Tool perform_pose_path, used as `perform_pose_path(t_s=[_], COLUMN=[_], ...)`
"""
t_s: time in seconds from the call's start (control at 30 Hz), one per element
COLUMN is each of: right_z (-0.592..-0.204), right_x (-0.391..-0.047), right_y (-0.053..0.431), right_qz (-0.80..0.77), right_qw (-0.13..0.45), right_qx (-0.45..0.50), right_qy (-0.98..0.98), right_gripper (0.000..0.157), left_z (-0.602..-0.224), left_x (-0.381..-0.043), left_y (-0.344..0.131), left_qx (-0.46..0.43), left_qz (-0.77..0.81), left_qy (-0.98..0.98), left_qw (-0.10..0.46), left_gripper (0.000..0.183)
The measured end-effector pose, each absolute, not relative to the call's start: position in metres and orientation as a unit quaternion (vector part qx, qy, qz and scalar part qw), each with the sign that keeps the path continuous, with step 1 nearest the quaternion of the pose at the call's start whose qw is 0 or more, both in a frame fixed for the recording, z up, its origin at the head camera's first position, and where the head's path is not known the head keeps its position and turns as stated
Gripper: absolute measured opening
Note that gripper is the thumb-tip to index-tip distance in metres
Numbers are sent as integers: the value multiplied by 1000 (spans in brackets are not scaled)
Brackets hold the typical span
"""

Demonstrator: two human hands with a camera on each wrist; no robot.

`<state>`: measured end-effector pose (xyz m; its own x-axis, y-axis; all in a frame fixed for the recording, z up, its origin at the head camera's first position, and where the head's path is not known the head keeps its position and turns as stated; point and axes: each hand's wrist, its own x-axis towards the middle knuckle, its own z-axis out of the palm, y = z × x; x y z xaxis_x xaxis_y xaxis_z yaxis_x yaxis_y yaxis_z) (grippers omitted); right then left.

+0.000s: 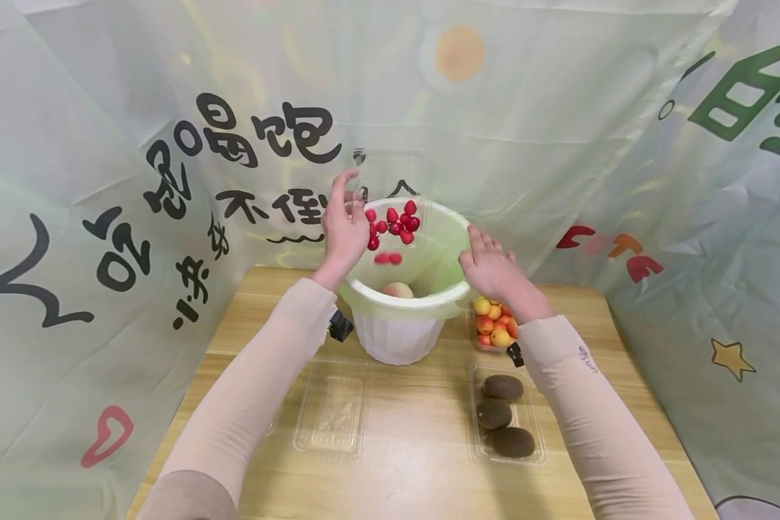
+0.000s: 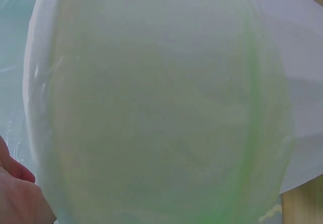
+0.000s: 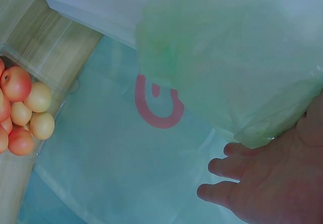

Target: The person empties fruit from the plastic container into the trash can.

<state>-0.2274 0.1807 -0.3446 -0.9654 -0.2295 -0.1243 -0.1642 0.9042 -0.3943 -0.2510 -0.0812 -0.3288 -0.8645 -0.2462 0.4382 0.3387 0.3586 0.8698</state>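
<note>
My left hand [image 1: 347, 235] grips the side of a clear plastic box [image 1: 393, 170], tipped up over a white bin [image 1: 399, 332]. Small red fruits like cherries [image 1: 396, 228] cluster against the box, and two blurred red ones show lower, within the bin. A pale round fruit [image 1: 398, 290] lies inside. Pale green bag lining [image 3: 202, 57] folds over the bin's rim. My right hand [image 1: 499, 269] rests on the right rim, its visible fingers fairly straight against the bag. In the left wrist view, only part of my left hand [image 2: 20, 193] shows; the bin hides the box's contents.
Right of the bin stands a box of yellow-red fruits [image 1: 494, 325]. Nearer me, a clear tray holds three brown kiwis [image 1: 503, 413]. An empty clear tray [image 1: 331, 412] lies at left on the wooden table [image 1: 422, 448]. Printed curtains [image 1: 526, 166] enclose the back and sides.
</note>
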Motion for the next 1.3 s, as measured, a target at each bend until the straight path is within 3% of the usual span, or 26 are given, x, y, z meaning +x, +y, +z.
perform_pose_path(t_s=[1.3], right_z=[-345], right_x=[-227], right_y=[181], right_qz=[-194], right_qw=[90], right_qx=[-94], right_qy=[972], right_gripper=[68], left_z=[-325], left_x=[-249], left_y=[-81], left_qx=[-49], left_qz=[-576], left_qy=[-766], left_qw=[280], left_gripper=[51])
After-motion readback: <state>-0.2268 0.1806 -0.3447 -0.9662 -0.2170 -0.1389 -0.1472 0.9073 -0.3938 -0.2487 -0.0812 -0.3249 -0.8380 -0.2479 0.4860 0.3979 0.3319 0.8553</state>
